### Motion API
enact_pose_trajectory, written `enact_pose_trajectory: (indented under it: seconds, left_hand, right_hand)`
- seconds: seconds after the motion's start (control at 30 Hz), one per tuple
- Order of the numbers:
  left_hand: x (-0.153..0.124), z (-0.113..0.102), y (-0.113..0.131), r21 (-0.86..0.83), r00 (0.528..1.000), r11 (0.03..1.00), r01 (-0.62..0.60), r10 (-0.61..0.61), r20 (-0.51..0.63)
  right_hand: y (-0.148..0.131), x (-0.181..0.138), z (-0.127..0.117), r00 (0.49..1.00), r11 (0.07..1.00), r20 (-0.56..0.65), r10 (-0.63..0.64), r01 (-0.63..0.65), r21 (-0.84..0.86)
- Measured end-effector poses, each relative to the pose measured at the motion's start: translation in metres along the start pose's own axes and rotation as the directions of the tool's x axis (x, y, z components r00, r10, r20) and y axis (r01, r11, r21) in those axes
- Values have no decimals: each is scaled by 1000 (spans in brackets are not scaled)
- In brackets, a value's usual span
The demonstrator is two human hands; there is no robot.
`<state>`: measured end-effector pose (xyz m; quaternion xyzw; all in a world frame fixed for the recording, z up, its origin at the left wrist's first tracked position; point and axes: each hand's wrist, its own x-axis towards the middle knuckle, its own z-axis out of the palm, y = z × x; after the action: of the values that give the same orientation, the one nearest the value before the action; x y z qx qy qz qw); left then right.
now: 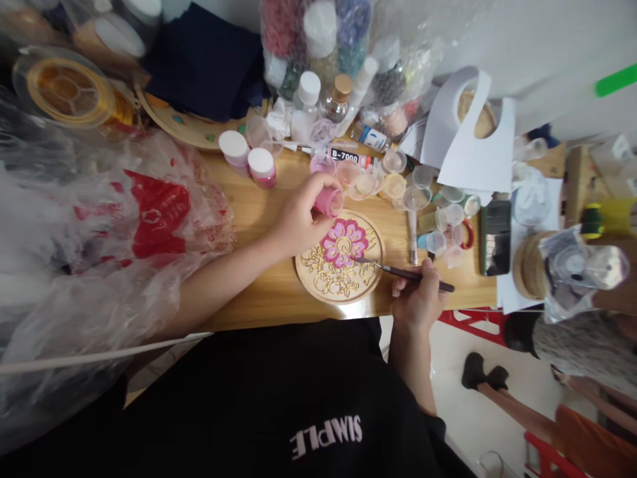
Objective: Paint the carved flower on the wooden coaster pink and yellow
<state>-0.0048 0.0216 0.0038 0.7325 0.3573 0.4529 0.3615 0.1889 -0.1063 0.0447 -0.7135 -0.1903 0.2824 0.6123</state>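
Plastic bag: a crumpled clear bag with red print (156, 212) lay at the far left; what it held could not be made out.
White-capped jars: two stood closed side by side, the left jar (235, 151) with paler pink inside, the right jar (262, 167) with deeper pink.
Left hand: this hand (301, 216) had its fingers closed around the pink cup, over the panel's upper left edge; whether it also rested on the wood could not be told.
Pink cup (327, 203): open-topped and tilted, coloured pink within; it seemed light, squeezable and easy to spill, best held around its wall.
Round wooden panel (340, 299): it lay flat on the table between the hands, bearing gold outlines and a pink flower (344, 243). It looked light and stiff, its gold lines easily smudged; the plain rim seemed the safest hold.
Mixing cups: small clear cups (365, 184) sat beyond the panel, tinted inside; a neighbouring cup (394, 186) looked yellowish.
Palette knife (401, 272): its thin blade reached the flower's lower right edge; it appeared light, with the dark handle the place to grasp.
Right hand: this hand (421, 299) gripped that handle between thumb and fingers.
Right-hand cups: more clear cups (450, 216) clustered near the phone (496, 238), their contents unclear.
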Motion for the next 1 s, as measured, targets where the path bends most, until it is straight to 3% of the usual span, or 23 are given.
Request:
enact_pose_trajectory:
  seconds: [1.0]
  left_hand:
    - [0, 0, 2, 2, 999, 1000, -28, 28, -16]
  right_hand:
    - [-6, -3, 5, 999, 998, -14, 48, -48, -33]
